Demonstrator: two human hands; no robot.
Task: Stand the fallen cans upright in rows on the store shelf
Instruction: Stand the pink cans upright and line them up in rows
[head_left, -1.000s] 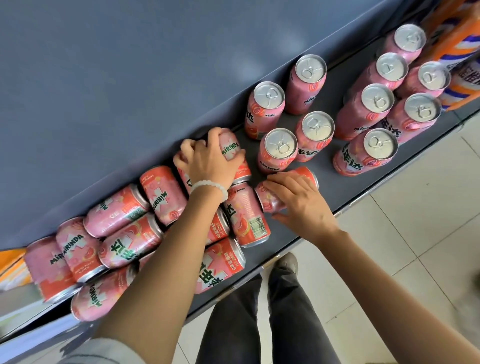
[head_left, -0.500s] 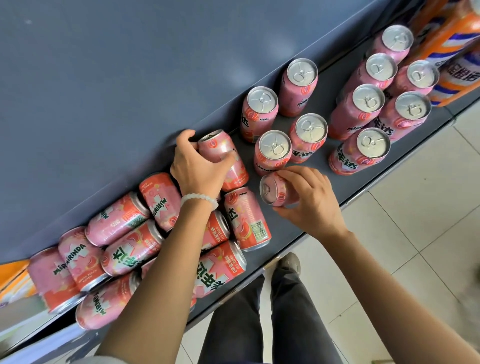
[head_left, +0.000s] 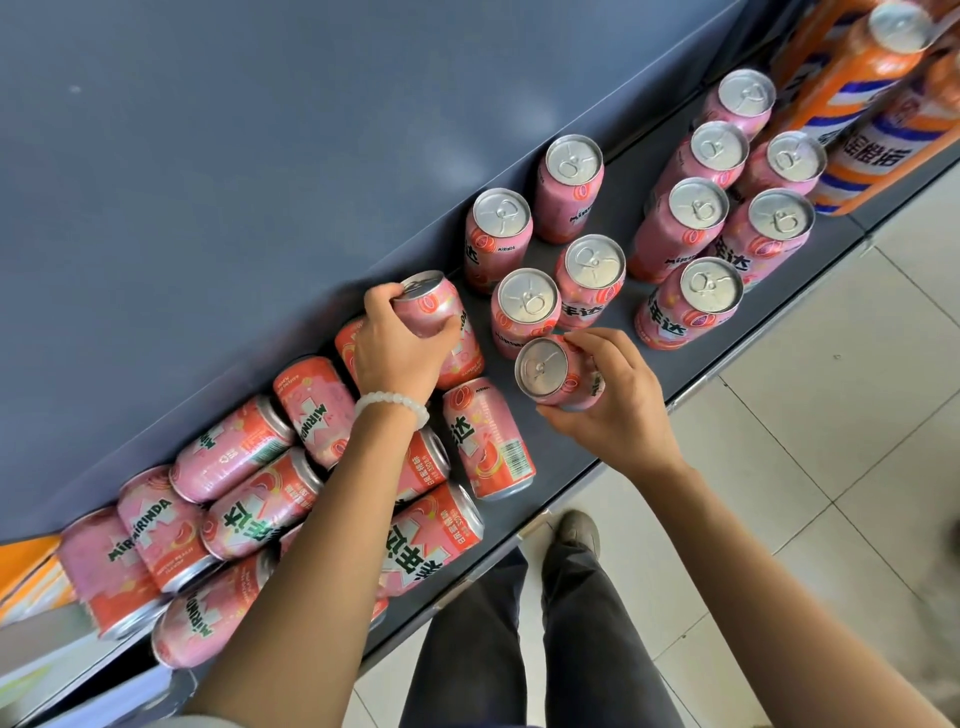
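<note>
Only the head view to go on, looking straight down at the shelf (head_left: 613, 436).

We're mid-job here, with both hands busy at once. Our left hand (head_left: 397, 353) is wrapped around a pink can (head_left: 434, 306) at the back of the shelf, fingers curled over its top end, and the can looks tipped partway up, not quite standing. Our right hand (head_left: 610, 410) is gripping a second can (head_left: 558, 371) near the front edge, fingers and thumb around the body, silver lid facing up at us. Can't tell if its base is actually down on the shelf or just above it.

Over to the right are the standing cans (head_left: 698, 210), lids up, in loose rows, with a nearer bunch of four just beside our right hand. To the left is the pile of fallen cans (head_left: 244, 519), lots on their sides, some stacked over each other under our left forearm.

So our guess is the step in hand is setting these two upright next to the nearer four. Next move calls for planting each one flat and lined up with that row, without bumping the neighbours, then reaching back for the can with the barcode (head_left: 491, 439) lying closest.
</note>
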